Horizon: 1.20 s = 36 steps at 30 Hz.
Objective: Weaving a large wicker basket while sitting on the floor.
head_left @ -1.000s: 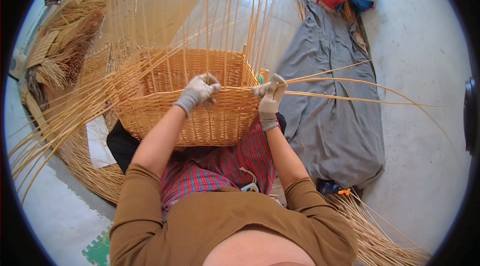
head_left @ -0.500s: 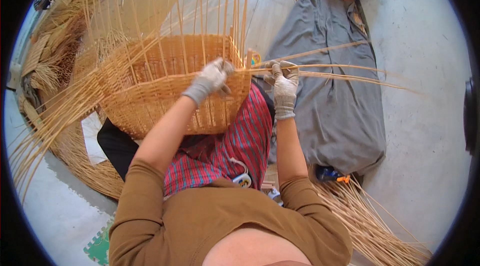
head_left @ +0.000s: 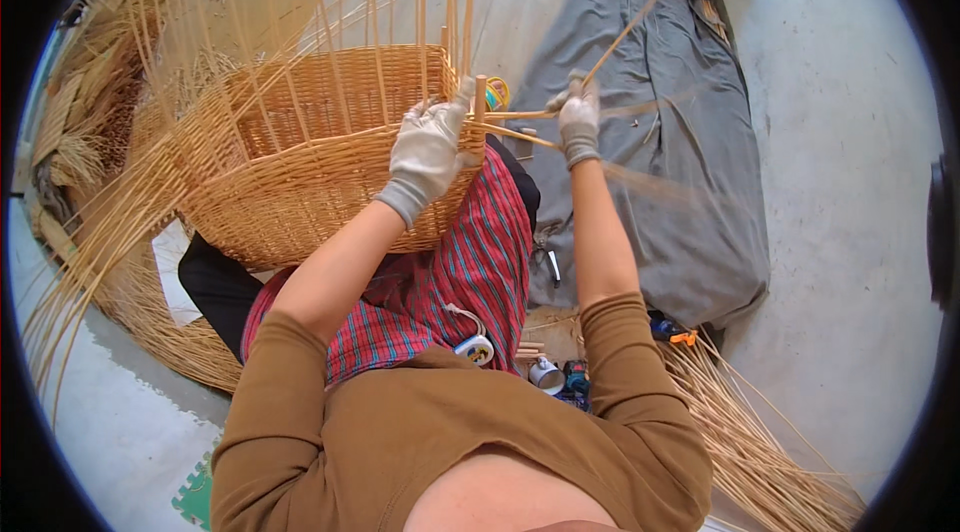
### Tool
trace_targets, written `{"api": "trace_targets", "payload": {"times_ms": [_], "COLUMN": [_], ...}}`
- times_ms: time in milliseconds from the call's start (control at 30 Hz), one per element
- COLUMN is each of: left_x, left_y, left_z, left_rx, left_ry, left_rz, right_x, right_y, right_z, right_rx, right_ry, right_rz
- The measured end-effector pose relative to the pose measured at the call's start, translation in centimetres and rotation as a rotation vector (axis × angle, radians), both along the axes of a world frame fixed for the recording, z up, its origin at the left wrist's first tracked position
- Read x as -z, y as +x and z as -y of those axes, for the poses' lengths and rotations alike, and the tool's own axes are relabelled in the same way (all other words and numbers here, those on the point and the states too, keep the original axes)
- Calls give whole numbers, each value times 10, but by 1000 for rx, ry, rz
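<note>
A half-woven wicker basket point(head_left: 320, 194) rests across my lap, tall upright stakes point(head_left: 322, 52) rising from its rim. My left hand point(head_left: 428, 154), in a pale work glove, is closed over the near rim close to the right corner. A thick corner post point(head_left: 480, 100) stands just right of its fingers. Off to the right of that corner my gloved right hand point(head_left: 577, 122) is closed on a cane strand point(head_left: 622, 36) that slants up and away. Other weaving strands point(head_left: 524, 137) run out from the corner toward the right hand; their far ends are blurred.
Long loose canes point(head_left: 95, 237) fan out left of the basket. A grey cloth point(head_left: 665, 192) covers something long on the right. Bundled canes point(head_left: 750, 432) lie at the lower right. A tape measure point(head_left: 475, 349) rests on my striped apron point(head_left: 400, 322); a roll of tape point(head_left: 497, 94) sits behind the corner.
My right hand has moved slightly upward, swinging a strand from pointing right to slanting up and away. The left hand has moved up at the corner, and the basket has shifted slightly left.
</note>
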State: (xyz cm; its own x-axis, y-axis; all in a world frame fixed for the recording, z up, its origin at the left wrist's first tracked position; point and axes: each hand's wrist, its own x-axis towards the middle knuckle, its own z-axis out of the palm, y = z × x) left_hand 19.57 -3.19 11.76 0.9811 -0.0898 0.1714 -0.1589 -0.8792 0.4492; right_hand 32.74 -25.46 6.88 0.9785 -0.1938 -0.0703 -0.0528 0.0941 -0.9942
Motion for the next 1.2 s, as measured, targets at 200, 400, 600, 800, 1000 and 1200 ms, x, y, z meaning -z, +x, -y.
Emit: {"api": "trace_targets", "payload": {"times_ms": [200, 400, 600, 800, 1000, 1200], "left_x": [17, 40, 34, -16, -10, -5], "left_y": [9, 22, -3, 20, 147, -17], "left_z": [-2, 8, -19, -80, -7, -61], "left_rx": [109, 39, -209, -254, 63, 277], "left_ry": [81, 277, -1158, -1052, -464, -807], "left_rz": [2, 66, 219, -180, 161, 183], "right_x": [-41, -67, -136, -63, -15, -6], "right_y": [-29, -118, -46, -47, -81, -61], "right_z": [4, -95, -99, -69, -137, -101], "right_rx": [-18, -156, -153, -611, -20, -113], "right_ry": [289, -639, -541, -1049, -1359, -1248], "right_rz": [259, 1095, -335, 8, 227, 163]}}
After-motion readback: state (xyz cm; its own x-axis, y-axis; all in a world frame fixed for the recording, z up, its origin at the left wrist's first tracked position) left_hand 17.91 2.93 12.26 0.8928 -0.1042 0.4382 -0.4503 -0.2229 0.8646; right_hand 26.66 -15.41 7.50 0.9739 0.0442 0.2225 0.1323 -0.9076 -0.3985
